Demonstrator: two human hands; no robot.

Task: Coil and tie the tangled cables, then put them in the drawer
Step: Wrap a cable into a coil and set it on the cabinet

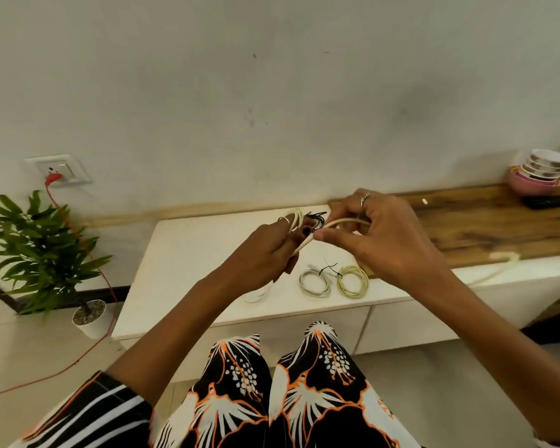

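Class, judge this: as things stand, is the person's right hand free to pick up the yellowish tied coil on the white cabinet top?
Probably not yet: the right hand is pinching the cream cable being coiled. The yellowish tied coil lies uncovered just below it, so the path itself looks clear.

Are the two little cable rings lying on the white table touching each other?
Apart. The head view shows a thin strip of white table between the grey coil and the yellowish coil; only their black ties reach toward each other.

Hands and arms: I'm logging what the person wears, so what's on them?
The left hand has a ring and dark nail polish; the right hand has a silver ring. Both forearms are bare. A black sleeve with white and orange stripes shows on the left arm.
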